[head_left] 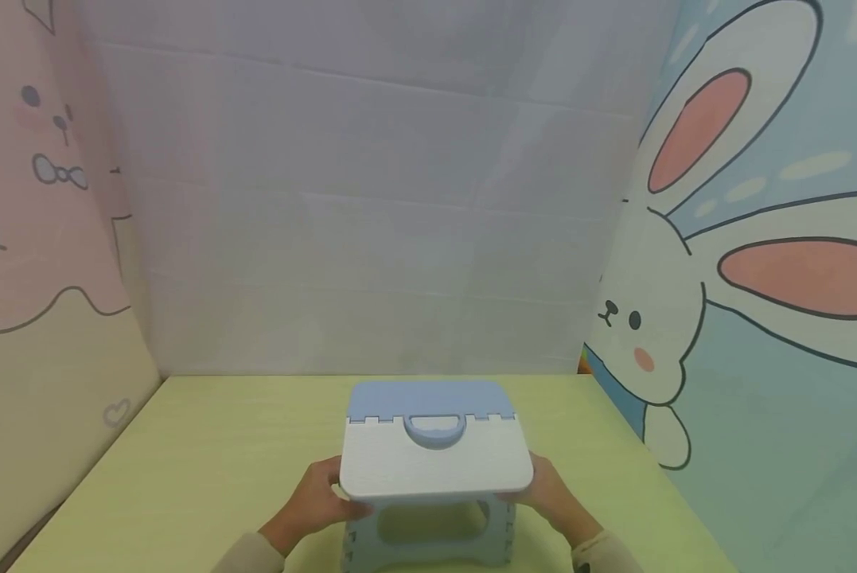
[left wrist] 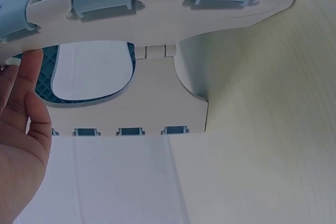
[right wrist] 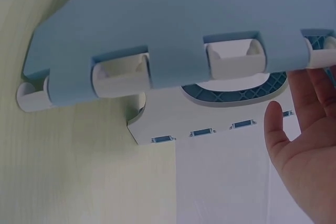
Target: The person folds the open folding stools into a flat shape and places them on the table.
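A white and blue folding step stool (head_left: 435, 458) stands unfolded on the table, its blue carrying handle (head_left: 437, 436) lying flat over the middle of the top. My left hand (head_left: 318, 497) grips the left side of the top, with the thumb below the front corner. On the opposite side, my right hand (head_left: 546, 493) holds the right edge, its fingers partly hidden by the top. The left wrist view shows fingertips at the hinged side and a white leg panel (left wrist: 131, 114) beneath. In the right wrist view, a blue side panel (right wrist: 121, 30) covers some fingertips.
A pale yellow-green table (head_left: 242, 446) lies under the stool. White sheeting (head_left: 371, 223) hangs behind it. A pink and cream cartoon panel (head_left: 34, 239) borders the left, and a blue rabbit panel (head_left: 779, 414) borders the right.
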`<state>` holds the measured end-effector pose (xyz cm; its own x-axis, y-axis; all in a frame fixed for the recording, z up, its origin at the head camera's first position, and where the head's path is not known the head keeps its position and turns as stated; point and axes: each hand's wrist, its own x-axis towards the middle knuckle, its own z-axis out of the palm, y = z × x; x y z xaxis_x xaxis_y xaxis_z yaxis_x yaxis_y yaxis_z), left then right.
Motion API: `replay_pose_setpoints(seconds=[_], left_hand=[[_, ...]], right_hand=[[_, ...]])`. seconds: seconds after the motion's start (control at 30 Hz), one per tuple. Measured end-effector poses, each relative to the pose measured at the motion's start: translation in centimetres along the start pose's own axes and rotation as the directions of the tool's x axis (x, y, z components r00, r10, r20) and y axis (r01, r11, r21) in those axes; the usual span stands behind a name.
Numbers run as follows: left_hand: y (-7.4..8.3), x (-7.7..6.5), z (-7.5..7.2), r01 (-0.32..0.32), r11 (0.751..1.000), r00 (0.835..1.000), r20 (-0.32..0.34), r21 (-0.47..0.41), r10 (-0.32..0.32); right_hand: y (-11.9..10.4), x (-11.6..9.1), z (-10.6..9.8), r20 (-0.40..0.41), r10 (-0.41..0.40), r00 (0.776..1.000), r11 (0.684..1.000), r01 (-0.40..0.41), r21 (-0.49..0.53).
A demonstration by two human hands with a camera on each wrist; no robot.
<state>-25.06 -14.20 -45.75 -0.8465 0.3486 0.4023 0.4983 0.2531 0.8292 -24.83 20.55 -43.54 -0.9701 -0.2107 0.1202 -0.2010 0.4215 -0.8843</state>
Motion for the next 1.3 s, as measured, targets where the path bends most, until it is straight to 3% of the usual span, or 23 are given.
replay_pose_setpoints(seconds=[0.2,0.53,1.07,1.3], left_hand=[[-0.03,0.05,-0.10,-0.050,0.998,0.999,0.007,-0.023,0.050],[-0.21,0.06,-0.08,-0.035,0.999,0.999,0.011,-0.034,0.035],[-0.13,0.04,-0.36,0.042,0.999,0.997,0.061,-0.013,-0.041],[-0.09,-0.02,-0.20,0.062,0.994,0.995,0.086,-0.085,-0.055]], right_hand=[[0.07,0.16,-0.18,0.029,-0.021,0.999,1.000,0.020,0.014],[0.02,0.17,-0.20,0.026,-0.037,0.999,0.999,0.037,-0.004],[0.17,0.22,-0.07,0.028,-0.014,1.000,1.000,0.013,0.018],[0.31,0.05,0.13,0.006,-0.020,1.000,1.000,0.020,0.022]])
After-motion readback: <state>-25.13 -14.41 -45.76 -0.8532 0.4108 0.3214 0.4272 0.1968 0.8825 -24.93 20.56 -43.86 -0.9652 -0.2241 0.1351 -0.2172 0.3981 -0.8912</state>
